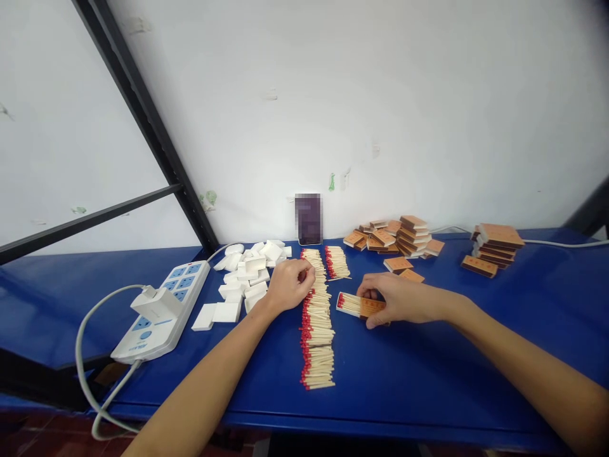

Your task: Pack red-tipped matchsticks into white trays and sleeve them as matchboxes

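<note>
1. The right hand (404, 298) has its grip pinched on a half-open matchbox (372, 308). Thumb and fingers clasp the orange sleeve, and the drawer sticks out to the left with its matches showing. The box lies low on the blue surface (428, 374), right of centre.
2. The left hand (287, 285) rests with its fingers drawn together. The fingertips are on the far part of a long row of matches (316, 336). I cannot tell whether its grip pinches any.
3. A smaller bunch of matches (337, 261) lies just beyond the row.
4. Two loose matchboxes (403, 269) lie just beyond the right hand.
5. White inner trays (247, 274) are heaped left of the left hand.
6. A power strip (164, 308) sits further left.
7. Piled matchboxes (394, 236) and a separate stack (492, 249) stand far right.
</note>
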Tool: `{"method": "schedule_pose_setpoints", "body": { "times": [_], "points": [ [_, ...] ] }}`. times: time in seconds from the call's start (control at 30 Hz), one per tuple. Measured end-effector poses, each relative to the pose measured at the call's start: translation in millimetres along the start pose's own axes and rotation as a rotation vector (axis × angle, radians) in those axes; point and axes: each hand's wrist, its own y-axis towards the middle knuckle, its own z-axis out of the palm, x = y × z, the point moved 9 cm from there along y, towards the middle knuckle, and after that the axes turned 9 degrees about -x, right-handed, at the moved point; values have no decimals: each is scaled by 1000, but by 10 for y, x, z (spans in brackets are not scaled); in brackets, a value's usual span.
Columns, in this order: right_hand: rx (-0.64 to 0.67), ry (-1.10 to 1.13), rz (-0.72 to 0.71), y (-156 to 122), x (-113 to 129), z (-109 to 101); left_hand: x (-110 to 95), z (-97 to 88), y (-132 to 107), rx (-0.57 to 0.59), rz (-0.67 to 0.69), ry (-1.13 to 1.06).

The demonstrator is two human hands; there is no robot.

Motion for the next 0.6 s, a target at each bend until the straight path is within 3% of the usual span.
{"method": "schedule_pose_setpoints", "body": {
  "times": [0.13,0.33,0.6],
  "points": [
    [-13,11,-4,-37,74,-36,95,46,-25,-26,-97,-96],
    [19,22,-130,-91,236,16,13,75,-21,0,-36,-136],
    [58,-71,-89,-85,238,49,-53,60,-16,22,29,-86]
  ]
}}
